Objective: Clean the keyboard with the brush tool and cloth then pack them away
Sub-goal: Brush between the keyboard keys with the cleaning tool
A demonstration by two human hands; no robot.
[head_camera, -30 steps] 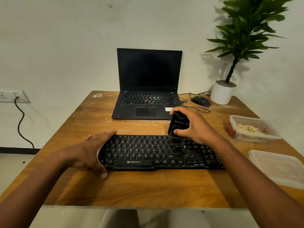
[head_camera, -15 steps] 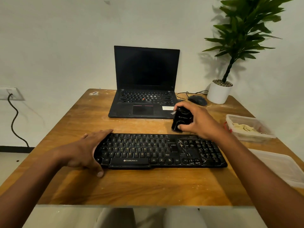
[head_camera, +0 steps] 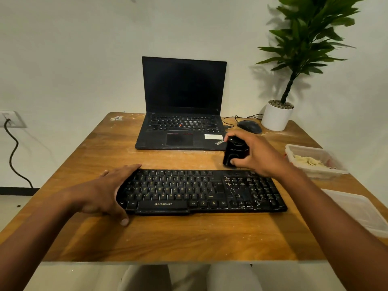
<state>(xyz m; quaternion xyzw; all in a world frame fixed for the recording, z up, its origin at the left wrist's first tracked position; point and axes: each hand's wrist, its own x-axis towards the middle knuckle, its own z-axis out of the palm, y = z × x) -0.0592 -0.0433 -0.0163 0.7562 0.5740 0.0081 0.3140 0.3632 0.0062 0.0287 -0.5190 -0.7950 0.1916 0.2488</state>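
Note:
A black Zebronics keyboard (head_camera: 201,191) lies across the middle of the wooden table (head_camera: 168,238). My left hand (head_camera: 107,191) rests flat around its left end, thumb on the front edge. My right hand (head_camera: 255,153) is closed around a black brush tool (head_camera: 234,153), held upright just behind the keyboard's right half, above the table. Its bristles are hidden from view. A pale cloth (head_camera: 308,160) lies inside a clear plastic container (head_camera: 315,171) at the right.
An open black laptop (head_camera: 182,114) stands behind the keyboard. A wired mouse (head_camera: 249,126) and a potted plant (head_camera: 277,116) sit at the back right. A clear lid (head_camera: 359,211) lies near the right edge. A wall socket with a cable (head_camera: 10,143) is at left.
My right hand has lifted the brush tool off the keyboard's right half and drawn it back toward the laptop. The left hand stays on the keyboard's left end.

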